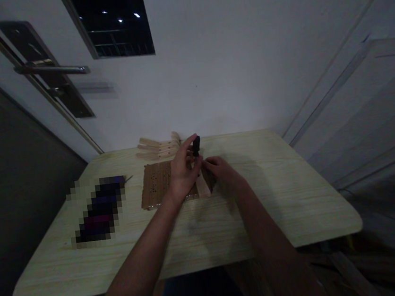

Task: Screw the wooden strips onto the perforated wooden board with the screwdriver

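Observation:
My left hand [183,173] is closed around an upright black-handled tool [196,145]; its lower end is hidden by the fingers, so its kind cannot be told. Beneath that hand lies a pale wooden piece [204,186] on a sheet of brown corrugated cardboard [154,183] with small holes. My right hand [221,168] rests at the right side of the wooden piece, fingertips pinched together close to the tool's foot. What those fingertips hold, if anything, is hidden. Behind the cardboard, several curved wooden pieces [158,148] with dark holes lie side by side.
A dark item [101,209], obscured by pixelation, lies on the left of the wood-grain table [280,214], a thin metal tip poking out at its upper right. The table's back edge meets a white door [210,70] with a lever handle [53,69].

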The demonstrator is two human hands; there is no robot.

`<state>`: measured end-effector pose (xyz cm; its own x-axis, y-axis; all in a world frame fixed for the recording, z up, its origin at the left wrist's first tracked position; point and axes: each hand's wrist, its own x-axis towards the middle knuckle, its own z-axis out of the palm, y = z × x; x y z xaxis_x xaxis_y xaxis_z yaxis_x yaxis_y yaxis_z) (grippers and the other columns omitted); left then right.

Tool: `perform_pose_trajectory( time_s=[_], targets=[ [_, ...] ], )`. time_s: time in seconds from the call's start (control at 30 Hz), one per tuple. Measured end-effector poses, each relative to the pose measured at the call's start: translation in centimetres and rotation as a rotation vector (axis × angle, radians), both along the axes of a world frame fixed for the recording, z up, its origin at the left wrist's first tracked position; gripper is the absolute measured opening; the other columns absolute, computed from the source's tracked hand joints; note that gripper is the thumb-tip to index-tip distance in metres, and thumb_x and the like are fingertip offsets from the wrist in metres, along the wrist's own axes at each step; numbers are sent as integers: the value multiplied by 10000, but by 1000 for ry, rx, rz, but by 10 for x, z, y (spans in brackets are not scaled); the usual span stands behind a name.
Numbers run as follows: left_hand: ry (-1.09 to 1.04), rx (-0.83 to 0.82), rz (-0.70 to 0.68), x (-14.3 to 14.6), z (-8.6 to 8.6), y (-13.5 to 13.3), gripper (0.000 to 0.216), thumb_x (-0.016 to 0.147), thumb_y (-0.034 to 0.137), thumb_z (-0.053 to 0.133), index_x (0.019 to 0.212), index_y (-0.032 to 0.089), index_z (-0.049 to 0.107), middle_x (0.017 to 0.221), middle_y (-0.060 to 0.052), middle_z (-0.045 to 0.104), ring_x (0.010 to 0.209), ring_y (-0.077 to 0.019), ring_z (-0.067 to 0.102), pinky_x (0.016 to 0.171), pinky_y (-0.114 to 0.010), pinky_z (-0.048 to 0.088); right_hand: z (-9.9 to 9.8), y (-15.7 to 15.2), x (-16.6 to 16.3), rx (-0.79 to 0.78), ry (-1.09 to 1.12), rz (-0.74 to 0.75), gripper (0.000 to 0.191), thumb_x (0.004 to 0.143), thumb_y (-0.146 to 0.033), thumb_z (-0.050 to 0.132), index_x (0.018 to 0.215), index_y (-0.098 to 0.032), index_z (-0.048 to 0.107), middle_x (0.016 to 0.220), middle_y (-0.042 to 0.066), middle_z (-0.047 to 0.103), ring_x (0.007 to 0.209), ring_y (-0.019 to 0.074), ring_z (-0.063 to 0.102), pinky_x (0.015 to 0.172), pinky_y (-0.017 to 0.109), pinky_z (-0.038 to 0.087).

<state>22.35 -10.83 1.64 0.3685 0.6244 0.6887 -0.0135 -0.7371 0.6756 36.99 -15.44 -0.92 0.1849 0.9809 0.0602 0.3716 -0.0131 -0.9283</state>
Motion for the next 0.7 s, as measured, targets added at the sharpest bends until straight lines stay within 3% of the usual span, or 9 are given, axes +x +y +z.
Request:
perform_pose_trajectory(
  time_s=[0.13, 0.33, 0.5, 0.63, 0.7],
  targets=[
    [4, 6, 18, 1, -4, 2, 526, 902, 188, 579, 1386, 315, 416, 1235, -53, 618, 904, -109, 629, 736, -215, 571, 3, -1, 0, -12, 5, 12, 466, 794, -606, 520, 577, -196, 470, 546, -37, 394, 515, 93, 339, 482, 261, 226],
    [-105, -34, 54, 3, -2, -2, 616, 932, 260, 562, 1459, 303, 246, 1148, -70, 628, 950, -140, 653, 737, -241, 582, 2, -1, -1, 20, -7, 1, 492, 788, -640, 530, 582, -199, 462, 539, -38, 403, 513, 94, 356, 481, 259, 244],
    [-113, -26, 107, 1, 3, -5, 442, 885, 253, 631, 1290, 263, 455, 1130, -56, 642, 944, -138, 650, 736, -242, 565, 17, -3, -2, 184, 143, -161, 488, 786, -696, 494, 720, -213, 483, 583, -36, 470, 476, 83, 365, 459, 247, 277],
    [11, 64, 72, -3, 9, -4, 271, 871, 275, 650, 1130, 218, 594, 1047, -43, 687, 896, -143, 653, 762, -262, 546, 32, -6, -10, 293, 266, -17, 558, 724, -695, 595, 1027, -229, 547, 703, -32, 534, 508, 77, 381, 462, 232, 286],
    [93, 109, -2, -4, 13, -4, 201, 891, 266, 619, 1082, 204, 630, 1050, -54, 694, 938, -158, 651, 798, -281, 536, 33, -6, -18, 281, 283, 10, 596, 673, -711, 636, 995, -215, 569, 662, -37, 494, 524, 86, 396, 467, 235, 299]
  ],
)
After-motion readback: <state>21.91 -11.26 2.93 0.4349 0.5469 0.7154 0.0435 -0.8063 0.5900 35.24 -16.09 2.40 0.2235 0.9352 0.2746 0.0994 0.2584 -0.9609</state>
